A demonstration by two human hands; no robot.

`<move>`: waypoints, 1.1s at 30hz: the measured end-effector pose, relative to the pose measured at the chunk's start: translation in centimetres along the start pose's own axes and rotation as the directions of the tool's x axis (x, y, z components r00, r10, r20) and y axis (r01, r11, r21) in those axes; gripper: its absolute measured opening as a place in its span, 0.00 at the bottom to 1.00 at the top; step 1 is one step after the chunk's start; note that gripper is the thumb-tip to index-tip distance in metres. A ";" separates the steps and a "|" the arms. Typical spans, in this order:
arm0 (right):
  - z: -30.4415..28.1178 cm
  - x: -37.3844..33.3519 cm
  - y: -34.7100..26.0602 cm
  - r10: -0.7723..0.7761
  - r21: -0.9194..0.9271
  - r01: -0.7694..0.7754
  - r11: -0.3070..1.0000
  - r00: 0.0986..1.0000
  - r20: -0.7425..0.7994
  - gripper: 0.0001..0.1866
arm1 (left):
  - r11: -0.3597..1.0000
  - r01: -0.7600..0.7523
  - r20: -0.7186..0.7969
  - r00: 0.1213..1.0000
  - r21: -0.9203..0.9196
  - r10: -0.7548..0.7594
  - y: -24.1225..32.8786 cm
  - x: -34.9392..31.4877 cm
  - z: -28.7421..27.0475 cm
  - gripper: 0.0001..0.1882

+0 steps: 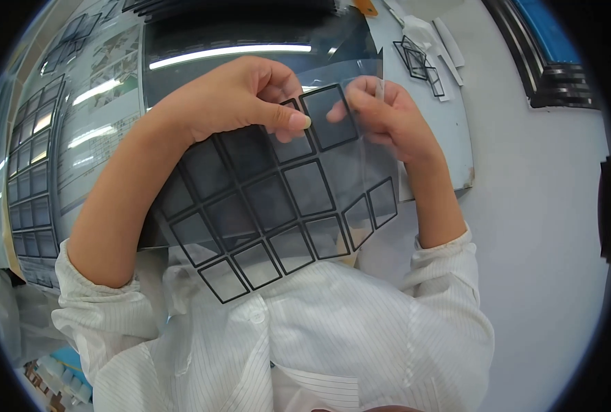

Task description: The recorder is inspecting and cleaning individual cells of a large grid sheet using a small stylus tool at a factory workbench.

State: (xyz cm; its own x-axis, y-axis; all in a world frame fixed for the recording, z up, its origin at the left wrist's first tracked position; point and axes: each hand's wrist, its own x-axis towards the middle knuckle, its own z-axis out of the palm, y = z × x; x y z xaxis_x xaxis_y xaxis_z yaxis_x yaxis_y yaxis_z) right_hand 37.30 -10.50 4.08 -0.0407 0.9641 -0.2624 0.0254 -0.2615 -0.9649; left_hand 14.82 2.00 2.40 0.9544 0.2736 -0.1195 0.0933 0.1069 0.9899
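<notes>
A clear plastic sheet (267, 200) with rows of black square frames on it hangs tilted in front of my chest, its right side curling. My left hand (240, 96) is closed at the sheet's upper edge, thumb in front beside a black frame (329, 117) in the top row, fingers partly behind. My right hand (394, 117) is closed on the clear margin at the upper right corner. One of its fingertips shows through the film behind that frame. Whether the frame is lifting off the film, I cannot tell.
Below the sheet lies a dark glossy panel (202, 75) on the table. Another sheet of black frames (32, 185) lies at the left. Loose black frames (419, 62) and white scraps (446, 41) lie at the table's right side. Dark strips (236, 7) sit at the back.
</notes>
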 end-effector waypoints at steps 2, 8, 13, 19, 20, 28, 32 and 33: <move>-0.1 -0.1 0.3 0.019 0.009 -0.019 1.000 1.000 -0.008 0.11 | 1.000 0.016 -0.005 1.000 0.012 -0.016 0.7 -0.2 0.7 0.17; -0.1 -0.1 0.1 0.009 -0.002 -0.009 1.000 1.000 -0.013 0.11 | 0.968 0.160 0.054 0.987 -0.193 -0.152 0.9 -0.3 1.2 0.23; -0.1 -0.3 -0.1 -0.029 0.014 0.029 0.999 0.999 -0.017 0.11 | 0.955 0.168 0.078 0.985 -0.243 -0.154 0.9 -0.2 1.3 0.17; -0.1 -0.4 0.0 -0.045 0.019 0.045 0.999 0.999 -0.015 0.11 | 0.952 0.193 0.090 0.980 -0.238 -0.176 1.0 -0.1 1.5 0.16; -0.1 -0.4 0.1 -0.052 0.021 0.053 0.998 0.999 -0.012 0.11 | 0.952 0.193 0.090 0.980 -0.237 -0.177 0.9 -0.1 1.4 0.16; -0.1 -0.5 0.2 -0.059 -0.006 0.059 0.998 0.998 -0.038 0.10 | 0.959 0.166 0.088 0.985 -0.228 -0.149 0.5 0.0 1.5 0.15; -0.1 -0.2 0.2 -0.019 -0.005 0.018 1.000 0.996 -0.091 0.08 | 0.962 0.175 0.092 0.983 -0.209 -0.159 0.5 0.1 1.2 0.15; -0.2 0.0 0.1 0.003 0.010 -0.001 1.000 0.989 -0.150 0.07 | 0.960 0.180 0.068 0.983 -0.214 -0.169 0.3 0.2 1.1 0.16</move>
State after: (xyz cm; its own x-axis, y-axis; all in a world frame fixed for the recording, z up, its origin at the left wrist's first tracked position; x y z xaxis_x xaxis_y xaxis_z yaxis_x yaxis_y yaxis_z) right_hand 37.49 -10.56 3.95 0.1092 0.9594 -0.2601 0.0160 -0.2633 -0.9646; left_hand 15.36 1.00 2.79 0.9418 0.1863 -0.2798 0.2006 0.3564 0.9126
